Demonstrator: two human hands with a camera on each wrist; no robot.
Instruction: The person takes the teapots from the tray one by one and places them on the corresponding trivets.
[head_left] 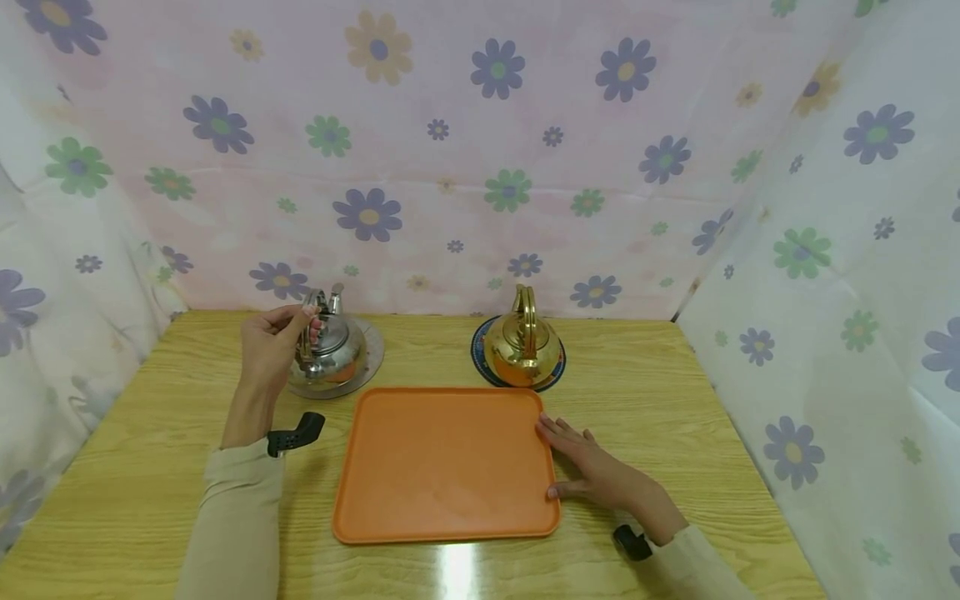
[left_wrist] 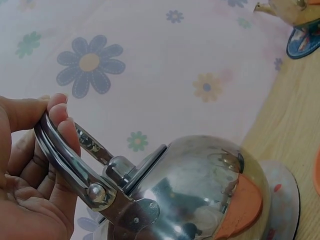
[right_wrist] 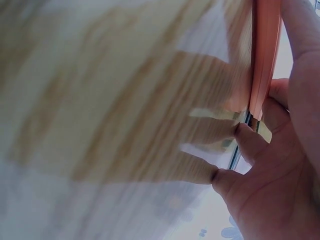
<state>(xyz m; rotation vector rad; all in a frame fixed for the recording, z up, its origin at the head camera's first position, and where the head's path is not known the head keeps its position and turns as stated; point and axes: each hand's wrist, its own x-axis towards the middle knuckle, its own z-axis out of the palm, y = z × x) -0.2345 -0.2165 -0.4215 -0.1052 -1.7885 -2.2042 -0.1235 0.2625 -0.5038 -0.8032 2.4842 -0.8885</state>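
My left hand [head_left: 272, 346] grips the raised handle of a shiny silver teapot [head_left: 335, 357] at the back left. In the left wrist view, the fingers curl round the metal handle [left_wrist: 70, 162] above the lid. The pot overlaps a pale round mat [head_left: 374, 337] in the head view. My right hand [head_left: 603, 477] lies at the right edge of an orange rectangular tray [head_left: 450, 467], fingers spread, fingertips and thumb at its rim. From the right wrist, the tray's side [right_wrist: 265, 55] and fingertips on the shiny tabletop show.
A gold teapot [head_left: 506, 361] stands on a blue patterned round mat [head_left: 480, 365] behind the tray's right corner. The wooden table [head_left: 135, 467] backs onto a flowered curtain [head_left: 450, 158], with more cloth at both sides. Black cameras sit on both wrists.
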